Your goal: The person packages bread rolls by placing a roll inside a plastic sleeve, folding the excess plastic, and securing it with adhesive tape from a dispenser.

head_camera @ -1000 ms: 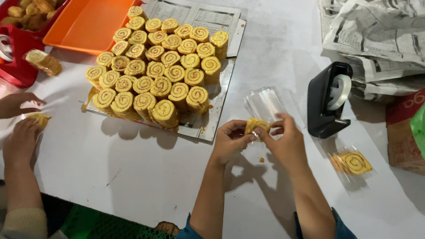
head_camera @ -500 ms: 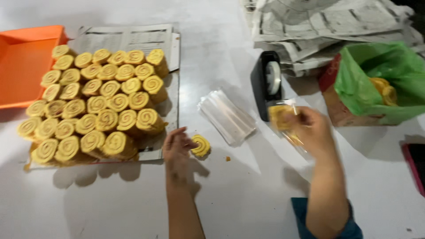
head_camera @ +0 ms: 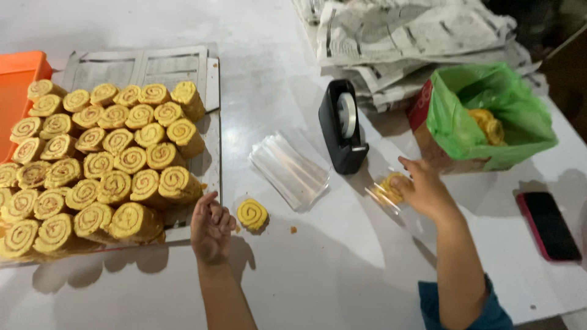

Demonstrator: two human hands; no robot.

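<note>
Tray of stacked swirl rolls [head_camera: 104, 165], just left of the left hand [head_camera: 211, 227]. Green-lined box [head_camera: 489, 122], beyond the right hand [head_camera: 425, 192], now nearer than a moment ago. Right hand, closed on the bagged roll [head_camera: 391, 188], has carried it toward the tape dispenser [head_camera: 343, 125]. Left hand, loosely curled and empty, has released the loose roll [head_camera: 252, 214], now lying just right of it.

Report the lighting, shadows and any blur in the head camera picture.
Head view: dim, warm light from above; soft shadows fall toward the viewer under the left hand, the right hand and the swirl rolls; the top right corner goes dark; the wrapped roll is slightly smeared; the tape dispenser stays sharp.
</note>
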